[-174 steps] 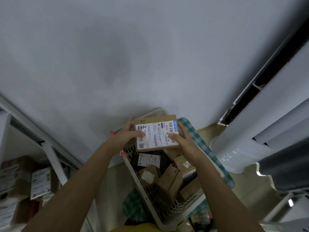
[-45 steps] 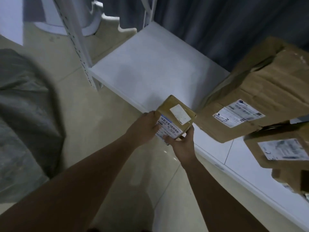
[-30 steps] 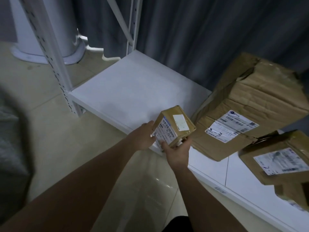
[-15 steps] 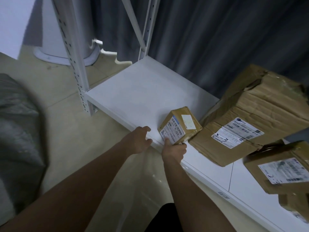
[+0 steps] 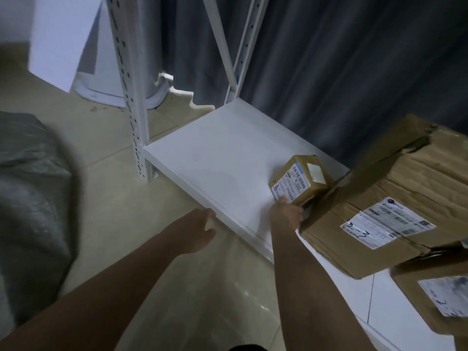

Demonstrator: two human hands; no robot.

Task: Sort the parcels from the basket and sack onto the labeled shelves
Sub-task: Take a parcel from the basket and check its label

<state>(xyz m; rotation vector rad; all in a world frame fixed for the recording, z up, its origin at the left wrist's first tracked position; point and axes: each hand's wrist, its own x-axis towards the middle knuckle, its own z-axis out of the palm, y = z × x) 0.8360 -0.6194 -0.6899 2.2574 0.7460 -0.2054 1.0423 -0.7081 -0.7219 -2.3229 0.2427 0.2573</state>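
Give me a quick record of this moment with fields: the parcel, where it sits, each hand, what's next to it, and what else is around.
parcel: small brown box with a shipping label facing the camera
location: on the white bottom shelf, near its front edge
right hand: right hand touches the box's lower front corner; grip not clear
left hand: left hand relaxed, off the box, holding nothing, by the shelf's front edge
neighbour: large crumpled carton close on the box's right
also: grey sack on the floor at left

We see a small cardboard parcel [image 5: 300, 182] with a paper label on the smooth matt white shelf [image 5: 217, 158]; beside it, creased cardboard box [image 5: 395, 198]; below the shelf, glossy floor tiles [image 5: 228, 300].
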